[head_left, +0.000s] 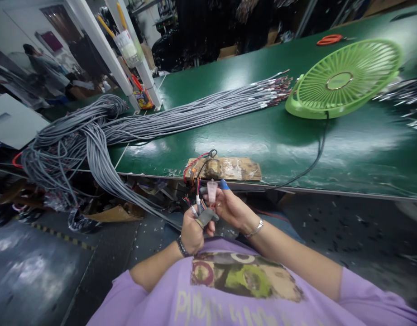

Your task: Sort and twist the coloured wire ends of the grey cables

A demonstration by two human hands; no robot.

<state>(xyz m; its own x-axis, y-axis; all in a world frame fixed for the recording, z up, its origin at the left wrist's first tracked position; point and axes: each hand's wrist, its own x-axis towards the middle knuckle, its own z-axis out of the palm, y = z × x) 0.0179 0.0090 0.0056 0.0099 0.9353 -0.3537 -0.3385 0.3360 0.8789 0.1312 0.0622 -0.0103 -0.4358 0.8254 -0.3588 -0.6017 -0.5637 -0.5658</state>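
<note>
Our left hand [192, 232] has its fingers clamped on cable ends [198, 200] before the green bench [228, 138]; our right hand [236, 210] is at a pale tapered piece [212, 192], but we cannot tell its grip. A wooden block [240, 169] sits just ahead, grey cables [181, 117] and a fan [340, 81] beyond.

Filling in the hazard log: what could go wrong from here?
1. Grey cables drape over the edge of the bench; a tug could drag the heap.
2. The cord of the green fan runs to that same edge near the right hand; a forearm might catch it.
3. Thin coloured wires crowd together at the left hand, so one could get mixed up.
</note>
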